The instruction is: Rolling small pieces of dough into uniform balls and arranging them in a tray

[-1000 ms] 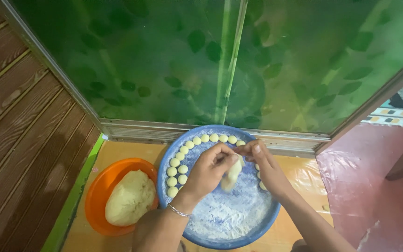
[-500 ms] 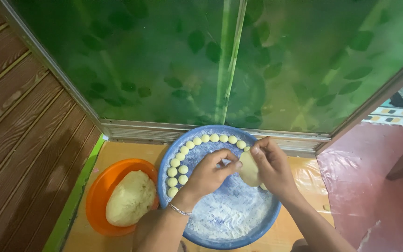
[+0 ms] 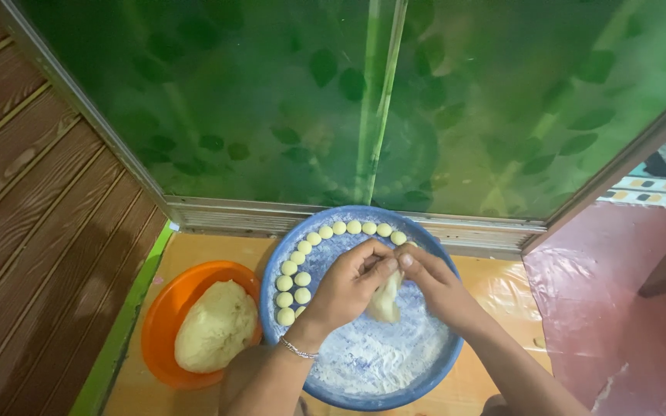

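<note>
Both hands pinch a dough lump (image 3: pixel 385 299) over the floured blue tray (image 3: pixel 364 389), near its centre. The left hand (image 3: pixel 346 289) and right hand (image 3: pixel 435 283) meet fingertip to fingertip, wrists angled in from 6 o'clock. It looks soft and sticky, best nipped at its top. Dough balls (image 3: pixel 290 267) line the rim from 9 to 12 o'clock.

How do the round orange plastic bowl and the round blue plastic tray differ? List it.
The orange plastic bowl is smaller and deeper; the blue plastic tray is wider and shallower. The bowl holds one big lump of dough; the tray is dusted with white flour and has small dough balls ranged along its rim. The left hand and right hand work dough over the tray, not the bowl. Both are round and sit on the yellow surface.
</note>
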